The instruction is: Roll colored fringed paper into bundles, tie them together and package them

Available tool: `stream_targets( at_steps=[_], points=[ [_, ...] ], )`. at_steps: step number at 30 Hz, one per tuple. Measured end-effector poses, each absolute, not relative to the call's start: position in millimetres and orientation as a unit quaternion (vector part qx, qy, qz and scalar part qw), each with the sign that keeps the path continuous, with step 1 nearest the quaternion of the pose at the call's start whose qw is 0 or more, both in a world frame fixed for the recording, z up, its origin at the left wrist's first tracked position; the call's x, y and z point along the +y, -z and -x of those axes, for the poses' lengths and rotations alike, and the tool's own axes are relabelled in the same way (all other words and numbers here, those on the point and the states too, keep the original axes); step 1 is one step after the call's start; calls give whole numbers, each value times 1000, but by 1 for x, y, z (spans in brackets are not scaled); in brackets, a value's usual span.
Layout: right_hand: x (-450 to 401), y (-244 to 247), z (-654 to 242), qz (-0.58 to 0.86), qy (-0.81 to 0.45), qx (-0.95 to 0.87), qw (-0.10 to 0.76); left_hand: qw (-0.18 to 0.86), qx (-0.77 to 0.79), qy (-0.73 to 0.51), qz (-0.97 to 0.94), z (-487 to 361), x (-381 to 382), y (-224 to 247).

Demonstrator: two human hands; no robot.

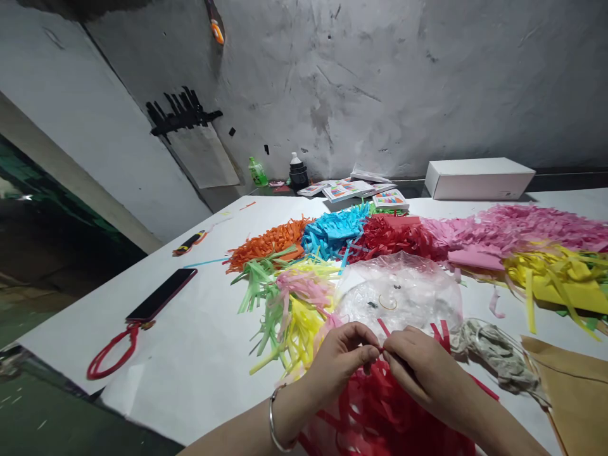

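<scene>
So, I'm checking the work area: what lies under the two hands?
Red paper strips show below the left hand and right hand. The hands hide part of them, and whatever lies beneath the strips is covered.

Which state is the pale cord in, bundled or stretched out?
Bundled: the cord lies in a looped heap near the right hand, with loose strands trailing toward the brown paper.

From the head, the table [204, 342] and far wall [389, 69] are viewed forward and down, the left hand [346, 348] and right hand [420, 361] close.
</scene>
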State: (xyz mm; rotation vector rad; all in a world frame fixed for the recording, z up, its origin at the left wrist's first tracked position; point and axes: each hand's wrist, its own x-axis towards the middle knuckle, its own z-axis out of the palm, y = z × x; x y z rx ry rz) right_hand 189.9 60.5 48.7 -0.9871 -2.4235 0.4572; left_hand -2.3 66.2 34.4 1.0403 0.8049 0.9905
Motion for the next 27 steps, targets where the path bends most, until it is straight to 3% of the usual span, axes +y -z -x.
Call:
stream_targets(
  at_steps=[9,22,27],
  points=[
    [56,-43,-184,391,-233,-864,214,606,417,-438,-517,11,63,-39],
    [56,-47,-184,424,-296,-828,215,596,398,-395,-575,17,66,-40],
    [55,-50,-183,418,-296,-827,231,529,430,-398,-614,17,64,-43]
  ],
)
